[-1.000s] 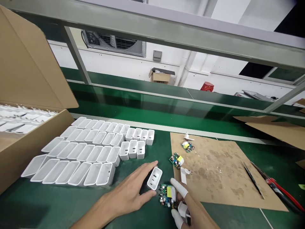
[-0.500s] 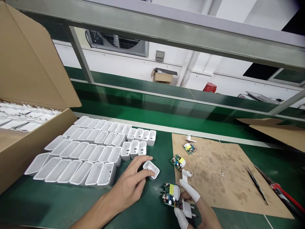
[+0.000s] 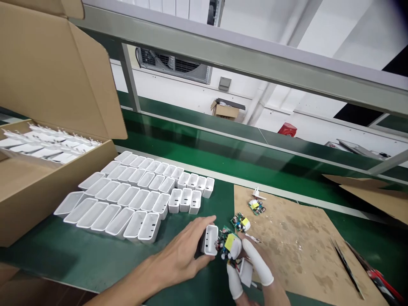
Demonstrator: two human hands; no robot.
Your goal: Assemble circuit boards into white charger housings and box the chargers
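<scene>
My left hand (image 3: 185, 246) grips a small white plastic charger housing (image 3: 211, 240), its open end tilted up and toward the right. Between the covered finger and thumb of my right hand (image 3: 255, 272) is a green circuit board (image 3: 230, 245) with a yellow-labelled transformer. Wires join that board to a white plug piece (image 3: 245, 272) below it. The board's left edge is right beside the housing's opening; whether they touch I cannot tell. White finger cots cover the gripping fingers of my right hand. Another circuit board (image 3: 240, 222) lies just beyond, at the cardboard sheet's edge.
Rows of white housings (image 3: 121, 195) stand on the green table to the left, near a large carton (image 3: 63, 182) of white parts. On the brown cardboard sheet (image 3: 287, 246) lie a further board (image 3: 256, 207) and tweezers (image 3: 347, 270). Red-handled pliers (image 3: 379, 276) rest at the right.
My left hand has turned the housing so its opening faces the board. My right hand has brought the board up and left, close to the housing. The view has shifted somewhat left.
</scene>
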